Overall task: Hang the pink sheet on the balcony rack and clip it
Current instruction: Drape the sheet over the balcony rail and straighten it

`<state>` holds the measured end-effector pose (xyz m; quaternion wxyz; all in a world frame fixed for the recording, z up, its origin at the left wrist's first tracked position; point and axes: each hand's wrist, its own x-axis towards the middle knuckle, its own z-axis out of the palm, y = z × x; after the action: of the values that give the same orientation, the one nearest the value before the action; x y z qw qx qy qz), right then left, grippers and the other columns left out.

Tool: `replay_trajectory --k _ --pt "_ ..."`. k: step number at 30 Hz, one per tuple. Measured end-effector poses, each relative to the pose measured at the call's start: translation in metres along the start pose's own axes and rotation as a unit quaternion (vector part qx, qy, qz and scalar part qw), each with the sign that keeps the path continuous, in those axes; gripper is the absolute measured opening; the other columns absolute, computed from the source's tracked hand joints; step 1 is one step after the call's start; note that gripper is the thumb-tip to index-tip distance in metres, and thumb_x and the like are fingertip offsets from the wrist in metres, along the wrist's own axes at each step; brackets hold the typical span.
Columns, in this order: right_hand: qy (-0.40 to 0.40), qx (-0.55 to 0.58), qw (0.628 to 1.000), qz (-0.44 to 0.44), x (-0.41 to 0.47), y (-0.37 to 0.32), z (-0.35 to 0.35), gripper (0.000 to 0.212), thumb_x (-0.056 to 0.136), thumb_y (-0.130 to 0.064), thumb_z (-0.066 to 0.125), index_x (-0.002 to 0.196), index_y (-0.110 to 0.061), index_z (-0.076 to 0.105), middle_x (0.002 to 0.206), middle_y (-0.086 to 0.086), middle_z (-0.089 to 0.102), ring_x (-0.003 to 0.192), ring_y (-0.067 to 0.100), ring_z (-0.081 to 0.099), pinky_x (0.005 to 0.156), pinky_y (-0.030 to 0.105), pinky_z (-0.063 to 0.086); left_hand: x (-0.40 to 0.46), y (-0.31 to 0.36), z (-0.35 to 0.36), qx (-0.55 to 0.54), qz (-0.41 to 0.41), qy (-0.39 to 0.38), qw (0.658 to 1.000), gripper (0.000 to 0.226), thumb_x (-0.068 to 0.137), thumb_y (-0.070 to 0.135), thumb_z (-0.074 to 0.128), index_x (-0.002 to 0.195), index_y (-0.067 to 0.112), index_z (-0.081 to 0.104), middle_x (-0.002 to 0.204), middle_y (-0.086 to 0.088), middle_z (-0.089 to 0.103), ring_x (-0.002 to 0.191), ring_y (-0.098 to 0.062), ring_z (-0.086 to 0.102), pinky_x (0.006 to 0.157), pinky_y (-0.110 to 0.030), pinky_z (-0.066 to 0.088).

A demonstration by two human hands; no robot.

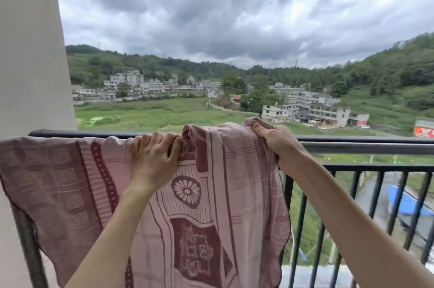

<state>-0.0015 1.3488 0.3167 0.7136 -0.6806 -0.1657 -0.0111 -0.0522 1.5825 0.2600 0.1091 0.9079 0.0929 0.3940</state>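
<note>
A pink sheet [211, 212] with dark red patterns hangs over the grey rail of the balcony rack [366, 147], draped from the left wall to past the middle. My left hand [153, 158] pinches a bunched fold of the sheet's top edge at the rail. At the sheet's right top corner, my right hand [278, 141] grips the cloth and holds it slightly above the rail. No clip shows in view.
A black balcony railing [375, 167] with vertical bars runs behind and below the rack. A pale wall column [30, 53] stands at the left. Beyond the railing lie fields, buildings and hills far below.
</note>
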Motion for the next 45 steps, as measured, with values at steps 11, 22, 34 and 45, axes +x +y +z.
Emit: replay_trajectory --k 11,22,34,45 --pt "0.112 -0.080 0.980 -0.146 0.016 -0.032 -0.014 0.026 0.095 -0.024 0.051 0.107 -0.006 0.066 0.087 0.006 0.066 0.079 0.012 0.062 0.070 0.026 0.052 0.000 0.005 -0.001 0.029 -0.030 0.026 0.999 0.070 0.076 0.062 0.005 0.107 0.029 0.058 0.105 -0.003 0.054 0.105 -0.023 0.041 0.098 -0.042 0.016" --pt "0.049 -0.115 0.991 -0.044 -0.025 0.035 -0.030 0.029 0.091 -0.040 0.053 0.093 -0.017 0.070 0.082 0.006 0.070 0.082 0.021 0.066 0.084 0.039 0.052 -0.002 0.003 -0.002 -0.006 -0.033 0.024 0.999 0.051 0.085 0.052 0.020 0.110 0.028 0.059 0.111 -0.002 0.056 0.105 -0.020 0.040 0.100 -0.038 0.013" --pt "-0.048 -0.134 0.975 -0.168 -0.011 0.010 -0.084 0.021 0.093 -0.019 0.052 0.090 -0.013 0.071 0.106 0.004 0.068 0.094 0.017 0.066 0.085 0.033 0.055 -0.044 0.170 -0.004 -0.198 0.095 0.003 0.976 0.045 0.083 0.051 0.052 0.118 0.023 0.049 0.113 0.007 0.054 0.105 -0.010 0.049 0.096 -0.033 0.043" --pt "-0.228 -0.311 0.851 -0.358 0.026 0.014 -0.114 0.023 0.088 -0.009 0.055 0.109 -0.016 0.062 0.112 0.000 0.057 0.102 0.017 0.056 0.090 0.036 0.048 -0.045 0.227 0.010 -0.390 -0.238 0.047 0.888 0.012 0.088 0.023 0.060 0.081 0.021 0.070 0.089 0.000 0.070 0.090 -0.019 0.064 0.077 -0.022 0.049"
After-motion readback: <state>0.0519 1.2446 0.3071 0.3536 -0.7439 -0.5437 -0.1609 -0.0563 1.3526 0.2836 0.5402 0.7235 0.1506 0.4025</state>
